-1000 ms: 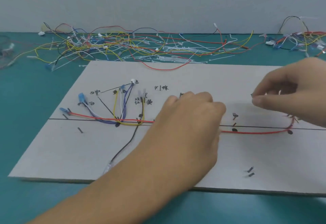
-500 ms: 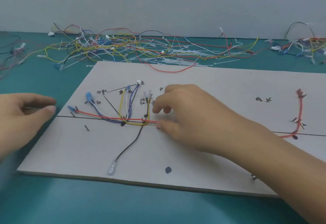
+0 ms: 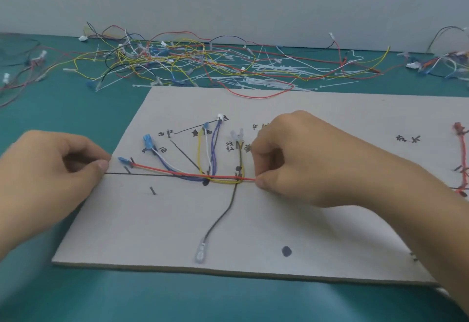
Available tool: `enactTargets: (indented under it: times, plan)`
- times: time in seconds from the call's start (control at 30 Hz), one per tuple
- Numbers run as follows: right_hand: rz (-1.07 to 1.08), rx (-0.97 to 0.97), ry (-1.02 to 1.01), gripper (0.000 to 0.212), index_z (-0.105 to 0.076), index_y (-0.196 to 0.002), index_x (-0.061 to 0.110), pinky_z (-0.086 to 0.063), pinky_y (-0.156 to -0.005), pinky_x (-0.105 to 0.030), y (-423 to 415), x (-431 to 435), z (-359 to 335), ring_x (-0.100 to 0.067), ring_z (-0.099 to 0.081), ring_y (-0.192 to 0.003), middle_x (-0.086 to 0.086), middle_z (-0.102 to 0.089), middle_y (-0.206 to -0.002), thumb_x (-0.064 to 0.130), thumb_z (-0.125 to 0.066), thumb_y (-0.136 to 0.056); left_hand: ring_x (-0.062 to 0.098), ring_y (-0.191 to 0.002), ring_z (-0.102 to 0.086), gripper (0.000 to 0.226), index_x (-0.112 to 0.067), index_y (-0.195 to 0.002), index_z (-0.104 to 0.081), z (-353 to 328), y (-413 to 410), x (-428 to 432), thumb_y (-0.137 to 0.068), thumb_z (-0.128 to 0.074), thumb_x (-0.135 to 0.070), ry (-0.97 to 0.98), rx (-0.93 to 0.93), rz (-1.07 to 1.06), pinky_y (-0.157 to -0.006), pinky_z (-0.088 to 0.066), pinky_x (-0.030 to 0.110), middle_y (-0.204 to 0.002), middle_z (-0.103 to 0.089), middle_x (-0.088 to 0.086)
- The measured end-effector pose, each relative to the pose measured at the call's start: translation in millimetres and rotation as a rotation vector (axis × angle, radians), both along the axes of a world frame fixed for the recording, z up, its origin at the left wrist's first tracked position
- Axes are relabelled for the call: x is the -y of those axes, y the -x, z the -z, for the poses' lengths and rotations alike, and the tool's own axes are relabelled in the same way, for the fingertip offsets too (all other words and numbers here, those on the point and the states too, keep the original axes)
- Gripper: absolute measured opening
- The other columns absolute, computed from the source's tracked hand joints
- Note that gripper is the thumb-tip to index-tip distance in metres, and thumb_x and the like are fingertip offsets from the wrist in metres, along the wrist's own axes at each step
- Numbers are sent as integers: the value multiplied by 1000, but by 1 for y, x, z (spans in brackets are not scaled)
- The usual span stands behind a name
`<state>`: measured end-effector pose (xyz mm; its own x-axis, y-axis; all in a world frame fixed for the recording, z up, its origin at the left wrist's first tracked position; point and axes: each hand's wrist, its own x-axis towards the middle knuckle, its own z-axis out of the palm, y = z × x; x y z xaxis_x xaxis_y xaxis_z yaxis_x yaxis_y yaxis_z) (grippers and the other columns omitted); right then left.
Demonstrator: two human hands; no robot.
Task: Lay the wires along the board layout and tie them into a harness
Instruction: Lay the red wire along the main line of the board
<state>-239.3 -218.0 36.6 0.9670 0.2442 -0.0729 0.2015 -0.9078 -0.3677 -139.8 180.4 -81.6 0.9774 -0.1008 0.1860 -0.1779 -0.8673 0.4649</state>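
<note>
A pale layout board with black lines and handwritten labels lies on the teal table. A red wire runs along its main line, joined by yellow, white and purple branch wires. A black wire drops toward the near edge. My right hand pinches the wire bundle where the branches meet, covering the run to its right. My left hand sits at the board's left edge with thumb pressed to forefinger, pinching a thin cable tie that its fingers mostly hide. The red wire's far end curves up at the right.
A tangled heap of loose coloured wires and white cable ties stretches across the table behind the board. More wires lie at the far left and far right. A grey wall closes the back.
My view has swung left. My right hand moved from the board's right end to the wire junction and pinches it. My left hand left the middle and came to the board's left edge.
</note>
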Motion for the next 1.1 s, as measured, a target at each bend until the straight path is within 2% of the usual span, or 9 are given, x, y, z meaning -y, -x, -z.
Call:
enactTargets:
  times: [0.1, 0.23, 0.4, 0.5, 0.6, 0.7, 0.8, 0.9, 1.1]
  plan:
    - [15, -44, 19, 13, -70, -66, 22, -49, -60, -16, 3, 12, -5, 4, -59, -72, 13, -66, -66, 17, -73, -78, -3, -56, -65, 33, -47, -115, -71, 10, 0, 5, -86, -61, -60, -31, -11, 33, -45, -58, 29, -76, -71, -28]
    - [20, -27, 27, 13, -70, -69, 23, -50, -55, -24, 9, 15, -4, -1, -59, -72, 9, -65, -65, 23, -77, -80, -8, -57, -62, 33, -49, -114, -68, 11, 8, 15, -84, -59, -58, -56, 19, -3, -40, -55, 24, -76, -67, -35]
    - [6, 53, 69, 22, -62, -68, 22, -46, -58, -25, 15, 9, 4, 0, -50, -66, 12, -56, -67, 21, -77, -84, -11, -63, -62, 27, -50, -101, -68, -4, 23, 46, -78, -54, -50, -13, 121, -52, -48, -60, 29, -75, -64, -39]
    - [26, 65, 89, 26, -59, -65, 23, -44, -59, -28, 15, 8, 4, 1, -46, -66, 11, -55, -67, 20, -77, -84, -2, -56, -63, 25, -53, -93, -66, -24, 32, 72, -75, -50, -49, 23, 155, -34, -52, -56, 26, -73, -62, -41]
    - [61, 76, 81, 26, -58, -65, 22, -47, -62, -31, 14, 7, 4, 0, -47, -68, 11, -56, -68, 19, -76, -84, -1, -55, -58, 9, -42, -78, -66, -38, 34, 94, -78, -61, -34, 18, 147, -43, -54, -42, 18, -77, -59, -46]
    - [83, 70, 69, 24, -59, -66, 22, -49, -66, -32, 14, 8, 5, -1, -50, -73, 10, -59, -71, 19, -74, -84, 2, -56, -59, 26, -35, -65, -64, -41, 30, 96, -80, -73, -16, -16, 106, -73, -56, -39, 18, -75, -59, -45]
    - [86, 75, 54, 24, -58, -66, 23, -48, -66, -30, 15, 8, 7, -1, -50, -73, 9, -59, -72, 19, -72, -85, 1, -54, -61, 19, -49, -86, -66, -44, 33, 94, -78, -66, -32, 14, 92, -43, -58, -51, 25, -71, -62, -42]
    - [89, 83, 38, 24, -57, -67, 23, -48, -65, -31, 16, 9, 10, -2, -50, -73, 9, -58, -73, 19, -72, -85, -2, -53, -63, 26, -56, -92, -64, -42, 32, 85, -73, -49, -51, 3, 53, -50, -56, -58, 29, -66, -62, -39]
    - [77, 52, -102, 22, -57, -63, 18, -46, -58, -26, 13, 15, 16, -8, -54, -68, 4, -58, -64, 12, -69, -81, 11, -47, -63, 27, -56, -82, -71, -59, 20, 70, -63, -55, -67, -111, -60, -39, -53, -62, 43, -56, -65, -26]
